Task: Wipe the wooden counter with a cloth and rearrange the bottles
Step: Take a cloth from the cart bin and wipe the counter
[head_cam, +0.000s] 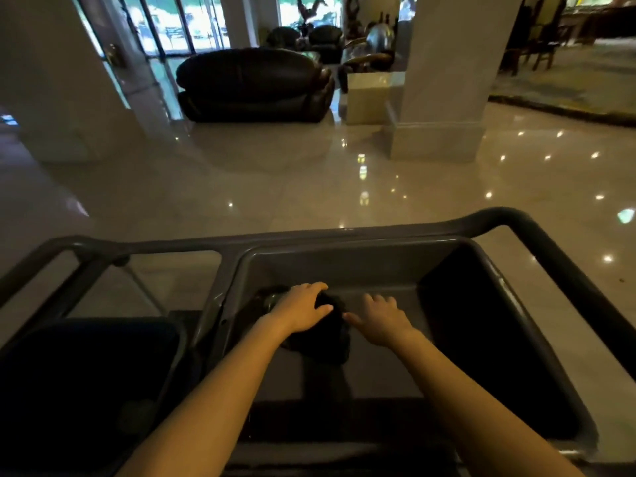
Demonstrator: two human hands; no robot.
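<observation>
A dark cloth (327, 339) lies bunched in the grey tray (344, 266) of a cart, near its far left corner. My left hand (303, 309) rests on top of the cloth, fingers curled over it. My right hand (382, 320) hovers just to the right of the cloth with fingers spread, its thumb tip close to the fabric. No wooden counter or bottles are in view.
The grey cart (537, 235) has a raised handle bar around its rim. A dark blue bin (86, 373) hangs at its left. Beyond lie a glossy tiled floor (275, 173), a black leather sofa (254, 84) and a white pillar (444, 80).
</observation>
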